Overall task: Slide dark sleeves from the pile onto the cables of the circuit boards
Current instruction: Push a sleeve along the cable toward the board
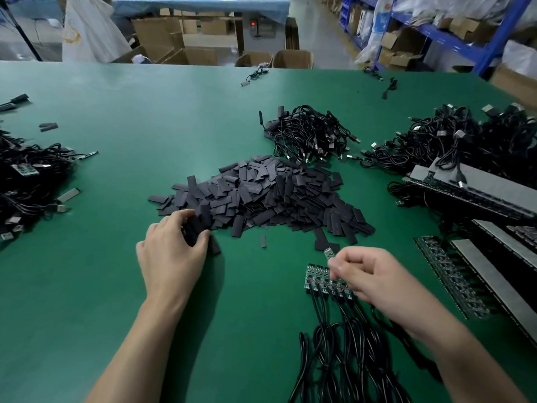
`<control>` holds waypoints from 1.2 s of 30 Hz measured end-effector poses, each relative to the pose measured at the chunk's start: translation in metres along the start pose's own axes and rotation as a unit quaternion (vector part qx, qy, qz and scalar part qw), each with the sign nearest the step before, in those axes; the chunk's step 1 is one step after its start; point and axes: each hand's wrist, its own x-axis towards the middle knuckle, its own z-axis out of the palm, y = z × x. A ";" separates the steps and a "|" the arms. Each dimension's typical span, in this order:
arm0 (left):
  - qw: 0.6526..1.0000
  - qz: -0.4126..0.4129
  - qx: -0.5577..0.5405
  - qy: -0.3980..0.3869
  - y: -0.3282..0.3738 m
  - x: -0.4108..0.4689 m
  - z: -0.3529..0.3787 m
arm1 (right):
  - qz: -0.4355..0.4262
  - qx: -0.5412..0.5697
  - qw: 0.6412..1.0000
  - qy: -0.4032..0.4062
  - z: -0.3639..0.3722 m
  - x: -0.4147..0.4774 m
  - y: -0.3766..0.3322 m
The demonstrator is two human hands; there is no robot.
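dark sleeves (191,232) gripped in curled left hand (171,253); right hand (374,274) pinches small board (329,253).

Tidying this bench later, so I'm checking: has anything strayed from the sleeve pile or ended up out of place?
Only strays: one small dark sleeve lies alone on the green table just in front of the pile, and two more sleeves sit far left, apart from it. Nothing looks damaged.

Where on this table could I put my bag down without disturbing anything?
Bare green table lies between the sleeve pile and the left cable heap, and nearer, between the left hand and the boards' cables. The right side is crowded with cable heaps and board strips.
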 end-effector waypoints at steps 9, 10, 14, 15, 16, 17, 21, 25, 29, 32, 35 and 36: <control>0.999 0.038 -0.022 0.029 0.001 -0.002 -0.004 | -0.050 -0.061 0.997 0.021 0.012 0.005 0.012; 0.998 0.041 -0.022 0.030 0.002 -0.003 -0.004 | -0.054 -0.056 0.997 0.023 0.012 0.005 0.013; 0.998 0.048 -0.020 0.031 0.003 -0.003 -0.004 | -0.068 -0.048 0.996 0.030 0.013 0.006 0.018; 0.999 0.044 -0.012 0.029 0.002 -0.002 -0.004 | -0.071 -0.049 0.996 0.031 0.013 0.006 0.018; 0.999 0.037 0.004 0.020 0.001 -0.002 -0.003 | -0.072 -0.049 0.996 0.032 0.013 0.006 0.018; 0.999 0.028 0.025 0.002 0.000 -0.001 -0.003 | -0.073 -0.048 0.996 0.032 0.014 0.006 0.018; 0.997 0.018 0.044 -0.066 0.000 -0.002 -0.002 | -0.072 -0.050 0.996 0.028 0.013 0.007 0.020; 0.998 0.032 0.019 -0.051 0.000 -0.002 -0.004 | -0.074 -0.050 0.996 0.027 0.013 0.007 0.020; 0.998 0.057 0.016 -0.026 0.000 -0.002 -0.006 | -0.071 -0.054 0.996 0.028 0.013 0.007 0.019; 0.995 0.094 0.020 -0.001 0.001 -0.004 -0.004 | -0.073 -0.051 0.995 0.034 0.013 0.006 0.018; 0.995 0.094 -0.028 0.020 0.004 -0.006 -0.005 | -0.072 -0.042 0.996 0.036 0.012 0.005 0.016; 0.994 0.090 -0.049 0.022 0.004 -0.006 -0.005 | -0.072 -0.039 0.996 0.036 0.012 0.005 0.015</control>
